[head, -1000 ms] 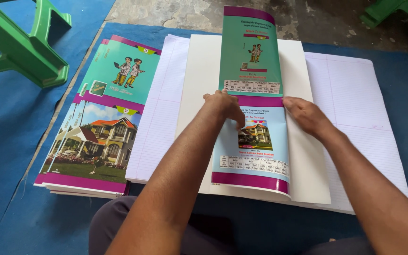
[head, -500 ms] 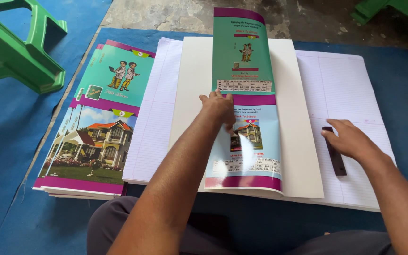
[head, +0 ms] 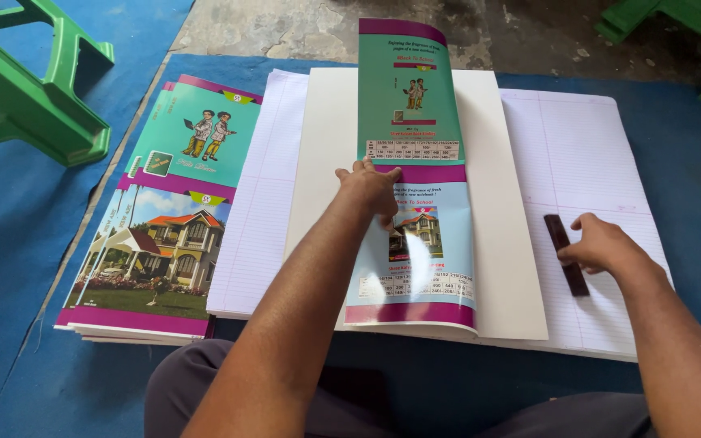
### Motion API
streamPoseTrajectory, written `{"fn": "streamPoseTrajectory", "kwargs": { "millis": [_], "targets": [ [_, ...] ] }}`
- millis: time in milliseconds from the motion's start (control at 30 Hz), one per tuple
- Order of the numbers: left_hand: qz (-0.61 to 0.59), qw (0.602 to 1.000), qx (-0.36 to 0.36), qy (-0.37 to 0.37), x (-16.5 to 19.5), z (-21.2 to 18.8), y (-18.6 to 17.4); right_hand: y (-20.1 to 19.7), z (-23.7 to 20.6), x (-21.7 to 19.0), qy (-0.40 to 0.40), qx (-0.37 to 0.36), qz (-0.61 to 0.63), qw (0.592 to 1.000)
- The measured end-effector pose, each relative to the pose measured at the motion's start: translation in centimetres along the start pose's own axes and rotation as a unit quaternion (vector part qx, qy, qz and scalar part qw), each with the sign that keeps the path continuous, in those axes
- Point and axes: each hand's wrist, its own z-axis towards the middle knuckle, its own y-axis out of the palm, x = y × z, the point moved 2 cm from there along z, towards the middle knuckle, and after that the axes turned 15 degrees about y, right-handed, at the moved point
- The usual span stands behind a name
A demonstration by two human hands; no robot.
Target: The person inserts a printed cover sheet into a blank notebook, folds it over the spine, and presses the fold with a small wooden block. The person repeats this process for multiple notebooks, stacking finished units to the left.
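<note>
From the head view, the left hand (head: 369,188) presses flat, fingers spread, on the glossy printed cover strip (head: 412,178) lying down the middle of the white board (head: 506,243). The right hand (head: 604,246), fingers loosely curled, touches the dark flat stick (head: 565,253) on the ruled paper sheets (head: 586,154), near their right edge. A stack of printed covers (head: 168,219) lies just beside the sheets' left edge, with blue mat (head: 10,243) open beyond.

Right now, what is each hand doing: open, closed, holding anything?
Left hand: open, pressed flat on the printed cover sheet, gripping nothing.
Right hand: fingers resting on the dark brown stick lying on the ruled paper; not lifted.
</note>
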Motion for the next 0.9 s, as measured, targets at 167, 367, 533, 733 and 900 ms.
{"fn": "streamPoseTrajectory", "kwargs": {
  "millis": [167,367,533,733,900],
  "targets": [
    [-0.001,1.0,-0.002,0.002,0.1,0.0,0.1,-1.9,-2.4,-1.6,-0.083,0.068,0.125,0.986],
    [-0.004,1.0,-0.003,0.004,0.2,-0.1,0.3,-2.0,-6.3,-5.9,-0.226,0.064,0.182,0.955],
    [-0.01,1.0,-0.002,0.003,0.2,-0.2,0.3,-1.0,-10.0,-8.7,-0.396,0.113,0.112,0.904],
    [-0.007,1.0,-0.008,0.007,0.4,-0.1,0.3,-0.2,-12.3,-9.4,-0.394,0.121,0.031,0.911],
    [-0.001,1.0,-0.008,0.013,0.5,0.4,0.5,0.2,-12.6,-9.7,-0.402,0.184,-0.034,0.896]
  ]
}}
